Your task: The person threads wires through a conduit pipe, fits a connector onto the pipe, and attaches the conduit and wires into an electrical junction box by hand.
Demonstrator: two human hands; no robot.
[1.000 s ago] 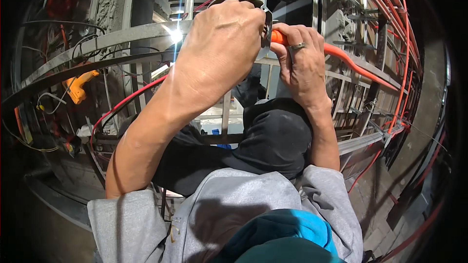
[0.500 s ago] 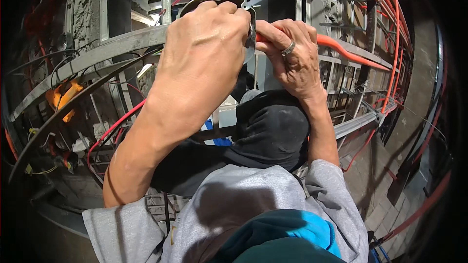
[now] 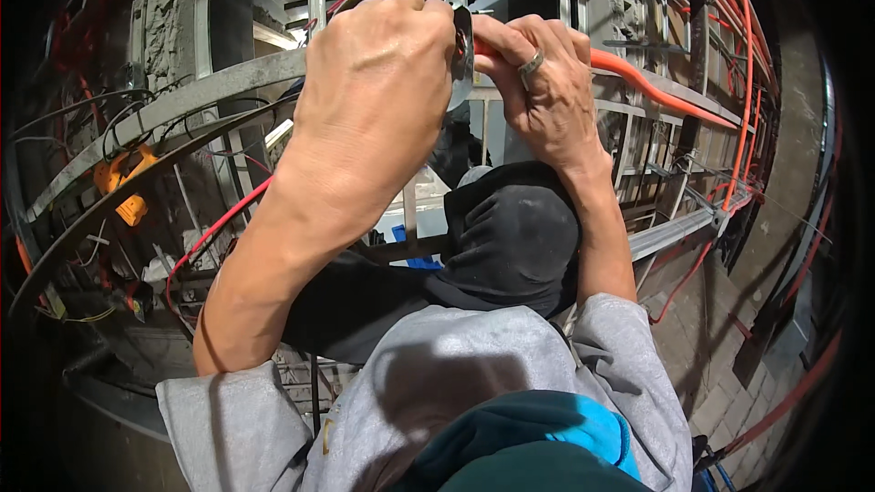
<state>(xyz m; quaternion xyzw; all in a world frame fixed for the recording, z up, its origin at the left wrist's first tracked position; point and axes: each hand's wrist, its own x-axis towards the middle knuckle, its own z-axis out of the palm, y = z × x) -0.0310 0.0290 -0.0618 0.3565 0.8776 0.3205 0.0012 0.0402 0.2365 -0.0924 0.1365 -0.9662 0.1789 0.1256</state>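
Observation:
A grey metal box-like piece [image 3: 463, 73] with thin edges is up at the top centre, mostly covered by my left hand [image 3: 374, 91]. That hand is closed on it, knuckles up, with the fingertips out of sight. Against the piece's right side, my right hand [image 3: 551, 96], with a ring on one finger, pinches the end of an orange flexible conduit [image 3: 652, 96]. The conduit's tip is at the opening in the metal side; how far in it reaches is hidden. From my right hand the conduit trails off to the right.
A long grey metal bar [image 3: 196, 100] crosses behind my hands, with a dark strip [image 3: 109, 196] below it. A yellow-orange tool [image 3: 128, 184] hangs at left. More orange conduits [image 3: 749, 64] climb the right side. My black-clad knee [image 3: 515, 228] is raised below my hands.
Both hands have shifted slightly up and left together with the metal piece. My right hand has tilted a little, still pinching the conduit at the metal side.

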